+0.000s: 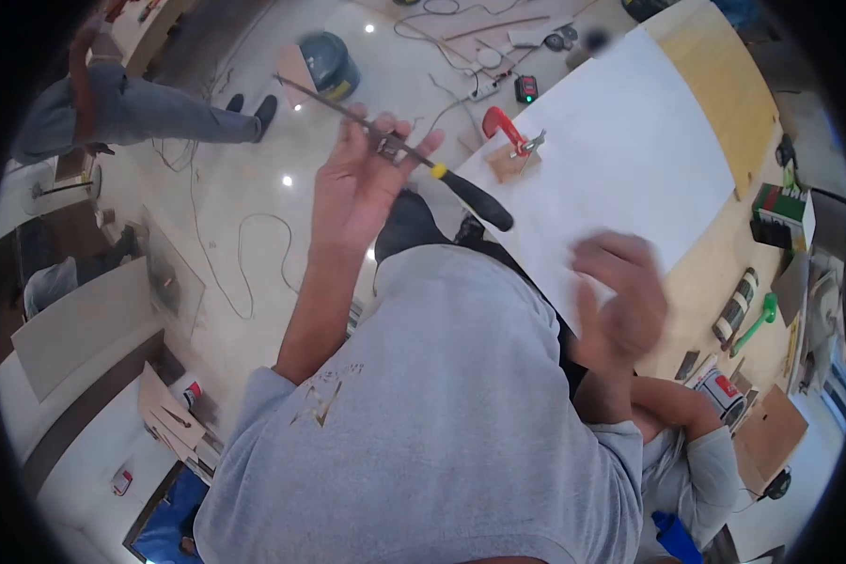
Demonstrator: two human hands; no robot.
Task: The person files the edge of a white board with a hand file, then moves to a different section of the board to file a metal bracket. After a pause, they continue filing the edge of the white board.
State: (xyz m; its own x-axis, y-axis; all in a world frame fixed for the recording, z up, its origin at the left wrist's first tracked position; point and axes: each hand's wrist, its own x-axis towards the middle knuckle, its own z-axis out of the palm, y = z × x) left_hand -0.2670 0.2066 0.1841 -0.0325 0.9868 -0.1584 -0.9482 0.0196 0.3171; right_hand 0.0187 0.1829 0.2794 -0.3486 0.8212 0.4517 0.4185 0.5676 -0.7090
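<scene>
- Far L, low: pale panel [85, 324], tilted.
- Above it, 1 person [150, 105] upright on the shiny floor [287, 221], grey trousers, dark shoes; thin cable [251, 303] snakes nearby.
- Top, L of ctr: dark bucket [334, 68] on floor, pinkish board leaning or lying by it, can't tell which.
- L hand [357, 183]: raised above floor, fingers curled round shaft of screwdriver [439, 171]; shaft tip pts up-L, black handle w/ yellow collar sticks out down-R. Small metal bit at fingers, too unclear to ID.
- Ctr bottom: wearer's grey shirt [442, 376], gold-ish print on L side.
- R of screwdriver: red clamp [504, 127] on small wood block [515, 167], at edge of white sheet [630, 132] on table [694, 324].
- Just above clamp: blk/red device [526, 89], green light on.
- R hand [620, 296]: over sheet's lower part, blurred, fingers bent, nothing seen in it; well apart from L hand.
- Low R: 2nd person [710, 470], grey sleeve, bent arm, partly hidden.
- Far R, on table: can [724, 393], dark roll [736, 305], green hammer [757, 324] beside roll, green/white box [784, 211] higher up.
</scene>
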